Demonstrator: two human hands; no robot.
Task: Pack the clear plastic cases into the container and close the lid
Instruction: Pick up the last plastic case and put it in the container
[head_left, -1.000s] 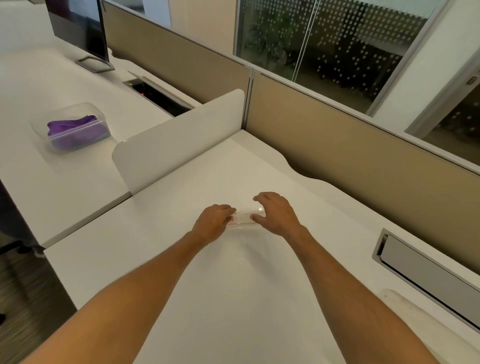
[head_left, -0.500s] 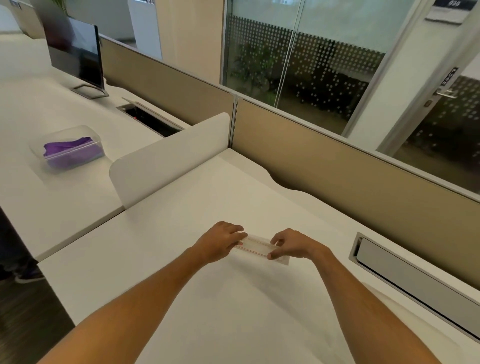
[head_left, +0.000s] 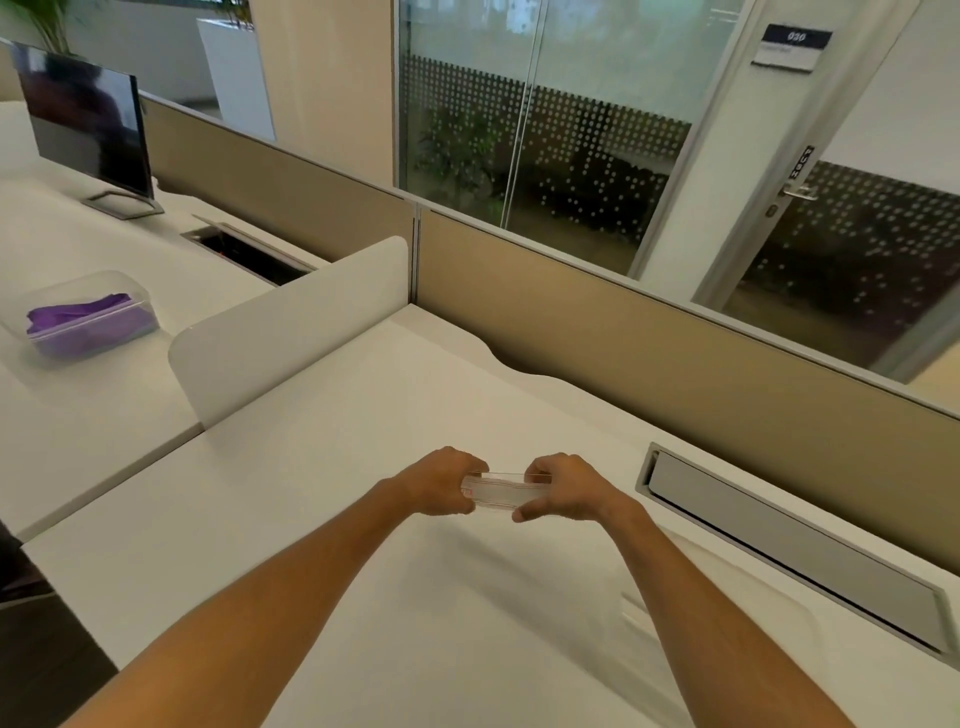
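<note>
A stack of clear plastic cases (head_left: 497, 491) with thin red lines is held just above the white desk (head_left: 322, 519), gripped at both ends. My left hand (head_left: 441, 488) clasps its left end and my right hand (head_left: 563, 488) clasps its right end. A large translucent white container (head_left: 737, 639) lies low at the lower right, under my right forearm; only its rounded rim and faint shape show. Its lid cannot be made out.
A clear tub with purple contents (head_left: 88, 322) sits on the neighbouring desk at left, behind a white divider panel (head_left: 291, 322). A grey cable flap (head_left: 789, 545) runs along the beige partition at right. A monitor (head_left: 83, 130) stands far left.
Both hands have lifted the cases off the desk and drawn them nearer to me. The camera has tilted up, showing more of the glass wall and door.
</note>
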